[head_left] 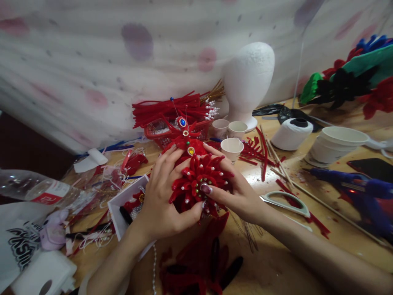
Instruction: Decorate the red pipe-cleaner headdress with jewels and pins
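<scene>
Between my two hands is a red chenille flower ornament (196, 174), its petals tipped with white pearls and its centre dotted with green beads. A stem of blue, gold-rimmed and yellow gems rises from its far side. My left hand (167, 196) wraps its left side, thumb at the lower edge. On the right, my right hand (233, 188) grips the petals, its thumb pressed on the flower's centre. Below hang thin wires (248, 233). More red and black velvet pieces (196, 270) lie under the hands, partly in shadow.
Behind stand a red basket (156, 135) of chenille stems, a white foam head (250, 82) and a paper cup (232, 148). To the right lie scissors (287, 200), a thread spool (292, 134) and a blue glue gun (353, 184). A plastic bottle (33, 186) and white box (115, 209) are left.
</scene>
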`<act>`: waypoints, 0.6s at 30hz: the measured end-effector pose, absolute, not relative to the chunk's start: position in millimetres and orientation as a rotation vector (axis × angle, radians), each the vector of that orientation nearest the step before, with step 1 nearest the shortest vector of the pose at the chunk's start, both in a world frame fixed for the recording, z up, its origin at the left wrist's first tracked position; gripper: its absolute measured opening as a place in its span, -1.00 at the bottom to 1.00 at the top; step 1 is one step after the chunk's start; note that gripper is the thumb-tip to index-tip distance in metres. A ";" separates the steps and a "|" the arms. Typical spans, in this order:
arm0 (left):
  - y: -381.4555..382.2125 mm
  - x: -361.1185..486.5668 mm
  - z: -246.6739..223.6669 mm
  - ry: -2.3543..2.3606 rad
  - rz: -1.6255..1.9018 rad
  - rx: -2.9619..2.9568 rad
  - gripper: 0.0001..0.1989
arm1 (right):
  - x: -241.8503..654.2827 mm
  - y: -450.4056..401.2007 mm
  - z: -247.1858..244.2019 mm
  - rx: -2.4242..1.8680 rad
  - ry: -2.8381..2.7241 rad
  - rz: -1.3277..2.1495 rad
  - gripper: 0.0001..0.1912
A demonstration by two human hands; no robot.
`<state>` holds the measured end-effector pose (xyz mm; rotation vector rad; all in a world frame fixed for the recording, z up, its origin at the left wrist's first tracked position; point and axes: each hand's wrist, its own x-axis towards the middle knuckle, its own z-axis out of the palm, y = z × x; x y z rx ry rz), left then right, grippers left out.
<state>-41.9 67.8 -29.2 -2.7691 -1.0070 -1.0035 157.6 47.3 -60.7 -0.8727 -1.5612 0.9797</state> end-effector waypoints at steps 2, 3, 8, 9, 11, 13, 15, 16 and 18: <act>67.8 -41.7 -28.9 -1.005 -1.010 -2.768 -0.33 | 157.4 47.2 -60.5 -0.875 -1.558 0.977 -0.36; 67.8 -41.5 -28.9 -1.002 -1.014 -2.767 -0.33 | 157.3 47.1 -60.3 -0.878 -1.559 0.981 -0.37; 68.0 -41.1 -29.1 -1.001 -1.026 -2.776 -0.34 | 157.1 46.1 -57.7 -0.895 -1.571 0.977 -0.41; 68.0 -41.4 -29.0 -1.006 -1.030 -2.778 -0.33 | 157.2 46.0 -57.5 -0.899 -1.568 0.974 -0.41; 68.1 -42.8 -28.5 -1.018 -1.038 -2.795 -0.31 | 158.0 46.4 -58.2 -0.899 -1.548 0.979 -0.41; 68.5 -45.0 -27.6 -1.029 -1.044 -2.831 -0.31 | 159.5 47.7 -60.2 -0.872 -1.512 1.009 -0.45; 69.4 -47.5 -26.7 -1.024 -1.043 -2.881 -0.34 | 161.3 49.8 -62.7 -0.843 -1.479 1.049 -0.46; 70.0 -48.7 -26.3 -1.021 -1.046 -2.907 -0.37 | 162.2 50.9 -63.9 -0.838 -1.471 1.066 -0.44; 71.1 -50.5 -26.4 -1.035 -1.063 -2.951 -0.43 | 163.2 52.8 -65.5 -0.854 -1.476 1.075 -0.43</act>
